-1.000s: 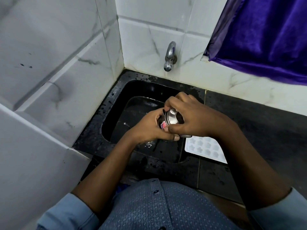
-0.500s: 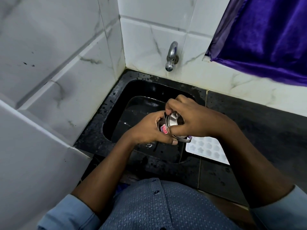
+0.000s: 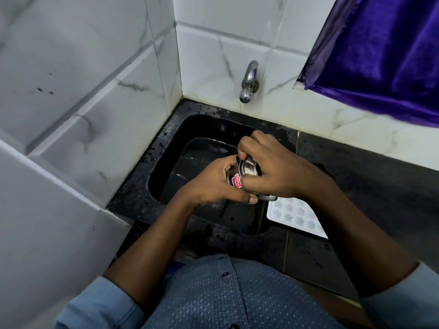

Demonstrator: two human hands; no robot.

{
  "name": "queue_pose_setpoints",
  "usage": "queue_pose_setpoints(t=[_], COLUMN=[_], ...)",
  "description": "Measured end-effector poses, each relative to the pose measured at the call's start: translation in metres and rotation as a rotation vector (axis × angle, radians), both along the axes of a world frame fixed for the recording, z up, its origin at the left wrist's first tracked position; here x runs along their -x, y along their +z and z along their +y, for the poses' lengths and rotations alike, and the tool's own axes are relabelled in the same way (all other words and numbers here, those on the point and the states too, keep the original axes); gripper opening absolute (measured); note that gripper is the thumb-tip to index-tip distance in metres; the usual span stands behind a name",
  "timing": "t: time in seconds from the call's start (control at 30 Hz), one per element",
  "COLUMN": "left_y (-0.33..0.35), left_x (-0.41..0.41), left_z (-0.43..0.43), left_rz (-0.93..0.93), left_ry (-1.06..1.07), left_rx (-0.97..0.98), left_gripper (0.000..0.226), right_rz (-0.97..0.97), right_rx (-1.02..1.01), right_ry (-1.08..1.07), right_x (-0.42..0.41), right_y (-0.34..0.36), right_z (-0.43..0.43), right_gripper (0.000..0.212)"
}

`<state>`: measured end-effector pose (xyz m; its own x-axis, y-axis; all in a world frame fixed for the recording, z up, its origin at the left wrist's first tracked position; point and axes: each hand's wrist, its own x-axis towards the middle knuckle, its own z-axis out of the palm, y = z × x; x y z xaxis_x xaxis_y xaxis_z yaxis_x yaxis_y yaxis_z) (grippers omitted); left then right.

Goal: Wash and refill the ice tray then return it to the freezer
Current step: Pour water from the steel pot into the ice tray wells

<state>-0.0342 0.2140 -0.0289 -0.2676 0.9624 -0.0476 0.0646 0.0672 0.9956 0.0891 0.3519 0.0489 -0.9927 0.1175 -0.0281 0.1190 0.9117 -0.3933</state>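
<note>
Steel, wet and smooth, is the weak point here: a small steel vessel with a pink sticker on its side is held over the black sink by both hands. The left hand wraps it from below and the side, its grip closed around the body. The right hand curls over the top, its grip also closed on the vessel. Whether it is turning a lid or rubbing the rim, I cannot tell.

The white ice tray lies flat on the dark worktop just to the right of the sink. Its near-left corner is at the sink's edge and its top edge is hidden under the right wrist. Its shaped cells look empty, though a thin film of water would not show.

Several things could go wrong from here. Wet fingers on polished metal may slip, and the vessel would then drop into the basin. The right forearm hangs directly above the tray, so a careless pull back could nudge the tray over the rim into the sink. No stream shows at the tap, so the tray's filling probably depends on pouring from the vessel. A fast pour into shallow cells would flood onto the worktop. A full tray would also likely slop on the way to the freezer, which is not in view.
</note>
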Motion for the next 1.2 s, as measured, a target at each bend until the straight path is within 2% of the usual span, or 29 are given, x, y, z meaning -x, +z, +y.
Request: queue_pose_setpoints(t=[0.27,0.43,0.63,0.83,1.0,1.2], left_y=[0.0,-0.007,-0.01,-0.003,-0.011,-0.01], left_x=[0.001,-0.007,-0.005,-0.001,-0.008,-0.007], left_z=[0.002,0.002,0.001,0.004,0.003,0.009], left_rz=[0.006,-0.09,-0.085,0.04,-0.087,-0.044], left_ry=[-0.039,0.029,0.011,-0.017,0.007,0.024], left_rx=[0.002,-0.026,-0.023,0.013,-0.023,-0.016], left_gripper=[0.055,0.055,0.054,0.054,0.062,0.055], right_rz=[0.132,0.217,0.33,0.457,0.694,0.554], right_rx=[-0.071,-0.116,0.064,0.111,0.205,0.171], right_ry=[0.04,0.007,-0.026,-0.03,-0.11,0.013], right_x=[0.0,0.001,0.001,-0.004,-0.002,0.004], right_y=[-0.009,-0.019,-0.033,-0.047,-0.037,-0.035], right_z=[-0.003,-0.007,-0.011,-0.008,-0.001,0.007], right_gripper=[0.034,0.033,0.033,0.032,0.019,0.008])
